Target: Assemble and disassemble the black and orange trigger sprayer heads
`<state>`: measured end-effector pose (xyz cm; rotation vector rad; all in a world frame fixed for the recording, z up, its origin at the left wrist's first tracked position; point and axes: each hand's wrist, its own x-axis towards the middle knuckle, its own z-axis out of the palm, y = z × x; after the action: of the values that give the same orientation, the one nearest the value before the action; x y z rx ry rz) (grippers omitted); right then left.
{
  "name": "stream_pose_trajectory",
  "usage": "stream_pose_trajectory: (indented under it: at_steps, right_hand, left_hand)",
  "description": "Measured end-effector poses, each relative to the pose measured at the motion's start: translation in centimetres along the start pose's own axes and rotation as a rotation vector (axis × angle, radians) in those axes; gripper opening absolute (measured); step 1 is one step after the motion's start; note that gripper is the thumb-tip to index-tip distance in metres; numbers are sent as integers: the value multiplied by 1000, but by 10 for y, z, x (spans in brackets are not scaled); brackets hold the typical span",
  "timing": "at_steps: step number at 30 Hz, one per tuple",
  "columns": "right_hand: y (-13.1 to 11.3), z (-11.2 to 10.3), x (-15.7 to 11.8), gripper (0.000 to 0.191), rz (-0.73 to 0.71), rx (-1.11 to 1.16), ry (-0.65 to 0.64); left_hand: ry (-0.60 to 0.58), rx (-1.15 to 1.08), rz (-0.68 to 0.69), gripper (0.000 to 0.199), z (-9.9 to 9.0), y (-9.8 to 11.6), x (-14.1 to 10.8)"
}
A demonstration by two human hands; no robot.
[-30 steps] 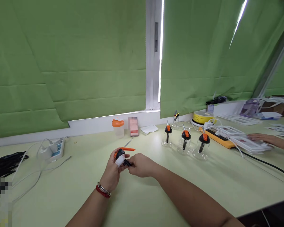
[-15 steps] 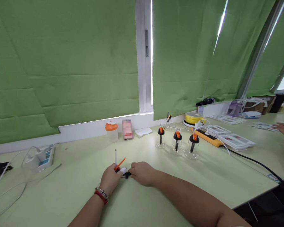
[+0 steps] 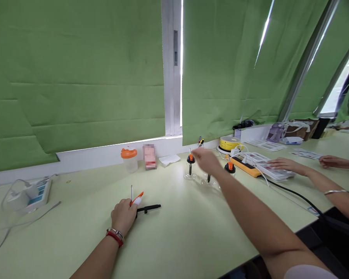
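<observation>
My left hand [image 3: 123, 216] is closed around a small assembly on the table. A metal rod [image 3: 132, 193], an orange piece [image 3: 137, 197] and a black stick-like part [image 3: 149, 208] stick out of it; its body is hidden by the fingers. My right hand [image 3: 206, 159] is raised at the glass jars, just right of the left jar with its black and orange top [image 3: 190, 158]. Its fingertips are blurred, so any grip is unclear. Behind its wrist stands another jar, partly covered. The right jar's black and orange top [image 3: 230, 166] shows beside the forearm.
An orange-lidded cup [image 3: 129, 159], a pink box [image 3: 149, 157] and a paper [image 3: 169, 159] stand along the wall. A yellow reel [image 3: 230, 143] and an orange power strip [image 3: 246, 166] lie right. Another person's hands [image 3: 289, 166] rest farther right. A white power strip [image 3: 39, 195] lies left.
My right hand has left the black part and moved up and right to the jars. My left hand still holds the assembly. The other person's hand now reaches over the white cards.
</observation>
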<state>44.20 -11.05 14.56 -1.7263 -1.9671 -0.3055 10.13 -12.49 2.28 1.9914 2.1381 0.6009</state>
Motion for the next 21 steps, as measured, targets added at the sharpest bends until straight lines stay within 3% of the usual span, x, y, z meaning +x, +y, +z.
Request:
stream_pose_trajectory:
  at_steps: [2, 3, 7, 11, 15, 18, 21]
  right_hand:
    - [45, -22, 18, 33, 228, -117, 28]
    - [64, -28, 25, 34, 339, -202, -53]
    - [108, -23, 42, 33, 378, -245, -254]
    - [117, 2, 52, 30, 344, -228, -423]
    - [119, 18, 56, 13, 338, -235, -499]
    - [121, 21, 55, 9, 344, -259, -462]
    - [125, 14, 53, 10, 350, -283, -329]
  left_hand:
    - [-6, 21, -4, 28, 1, 0, 1]
    - [-8, 29, -6, 28, 1, 0, 1]
    - [-8, 46, -18, 29, -1, 3, 0]
    - [-3, 58, -17, 29, -3, 4, -1]
    - [-7, 64, -10, 34, -4, 4, -2]
    - [-4, 62, -10, 35, -5, 5, -4]
    - [1, 55, -17, 32, -6, 5, -4]
